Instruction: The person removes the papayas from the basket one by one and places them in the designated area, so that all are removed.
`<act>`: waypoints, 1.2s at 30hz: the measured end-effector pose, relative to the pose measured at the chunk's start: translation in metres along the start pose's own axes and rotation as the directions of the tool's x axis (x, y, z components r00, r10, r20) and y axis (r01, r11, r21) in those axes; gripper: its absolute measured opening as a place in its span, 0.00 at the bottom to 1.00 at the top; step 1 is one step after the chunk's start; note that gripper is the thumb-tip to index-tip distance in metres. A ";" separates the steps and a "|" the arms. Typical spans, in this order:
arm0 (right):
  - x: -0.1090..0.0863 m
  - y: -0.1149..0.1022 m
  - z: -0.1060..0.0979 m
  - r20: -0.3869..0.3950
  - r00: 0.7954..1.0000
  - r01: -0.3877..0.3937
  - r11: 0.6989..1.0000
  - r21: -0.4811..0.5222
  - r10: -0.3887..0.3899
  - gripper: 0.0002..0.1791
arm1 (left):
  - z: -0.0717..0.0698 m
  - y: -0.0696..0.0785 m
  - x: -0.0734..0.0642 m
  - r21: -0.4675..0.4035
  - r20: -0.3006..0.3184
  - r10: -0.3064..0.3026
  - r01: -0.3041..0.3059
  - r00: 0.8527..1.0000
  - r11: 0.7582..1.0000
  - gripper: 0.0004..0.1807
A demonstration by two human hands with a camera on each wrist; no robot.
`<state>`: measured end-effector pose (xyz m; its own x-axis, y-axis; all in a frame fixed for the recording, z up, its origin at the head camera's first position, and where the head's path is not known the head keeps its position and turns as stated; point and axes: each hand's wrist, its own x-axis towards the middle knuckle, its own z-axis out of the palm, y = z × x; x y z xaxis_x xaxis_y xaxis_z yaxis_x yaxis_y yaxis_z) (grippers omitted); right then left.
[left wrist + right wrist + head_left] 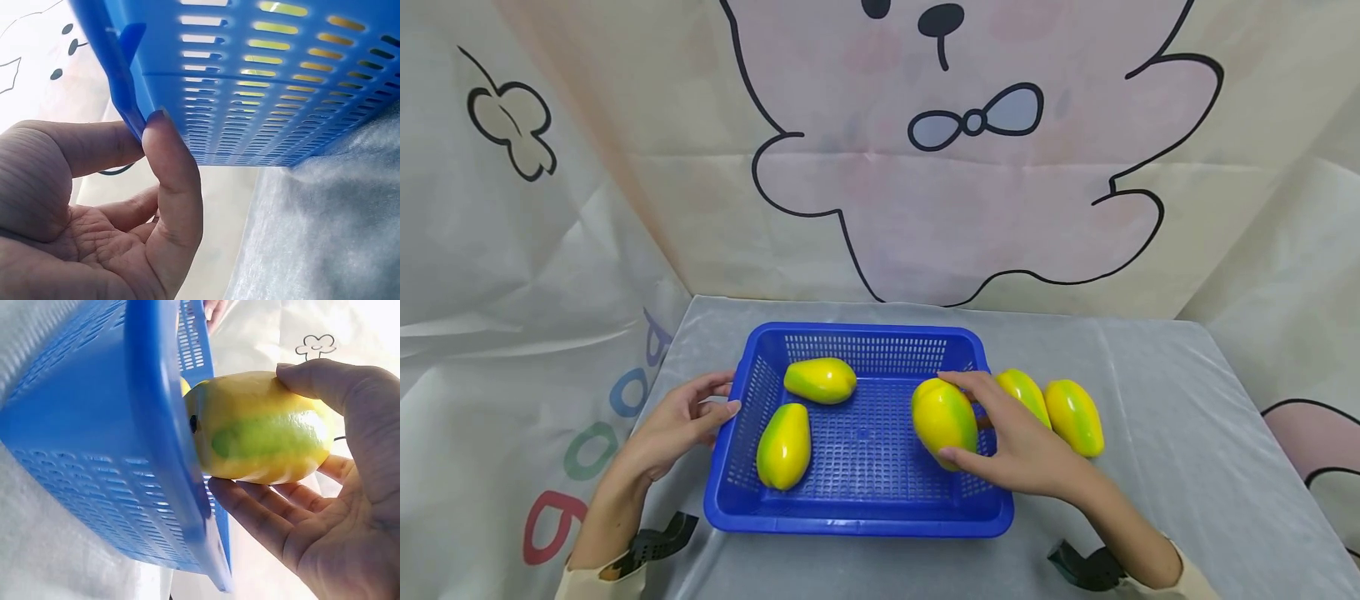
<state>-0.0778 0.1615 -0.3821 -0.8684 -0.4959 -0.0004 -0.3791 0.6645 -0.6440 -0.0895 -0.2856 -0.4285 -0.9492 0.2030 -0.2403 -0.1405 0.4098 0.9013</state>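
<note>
A blue plastic basket [861, 523] with slotted walls stands on the table. My left hand [681, 425] pinches its left rim between thumb and finger, as the left wrist view shows up close. In my right hand [1026, 446] is a glossy yellow-green papaya [942, 421], held between thumb and fingers at the basket's right side. The right wrist view puts this papaya [262, 428] beside the rim, above its level. Inside the basket, one papaya [820, 381] lies toward the back and another papaya [784, 447] at the left.
Right of the basket, two more papayas lie side by side on the grey cloth: one papaya [1024, 393] partly hidden by my right hand, the other papaya [1075, 417] in plain sight. A printed curtain [970, 225] rises behind the table [1157, 400], with hanging cloth on both sides.
</note>
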 end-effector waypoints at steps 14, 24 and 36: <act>-0.024 0.004 -0.011 -0.092 0.996 0.015 1.000 -0.009 -0.016 0.45 | -0.001 0.002 0.000 0.009 0.000 0.004 -0.004 1.000 1.000 0.38; -0.051 0.011 -0.011 -0.161 0.987 0.005 1.000 0.024 -0.001 0.48 | -0.001 0.000 0.001 -0.014 0.024 0.026 -0.025 0.999 1.000 0.36; -0.067 0.013 -0.017 -0.302 0.953 -0.029 0.999 -0.033 0.017 0.49 | -0.001 -0.001 0.000 -0.009 0.017 0.021 -0.021 1.000 1.000 0.36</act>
<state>-0.0305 0.2128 -0.3776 -0.9308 -0.2924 0.2193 -0.3644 0.6964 -0.6183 -0.0902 -0.2866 -0.4288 -0.9469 0.2269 -0.2278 -0.1234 0.3976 0.9092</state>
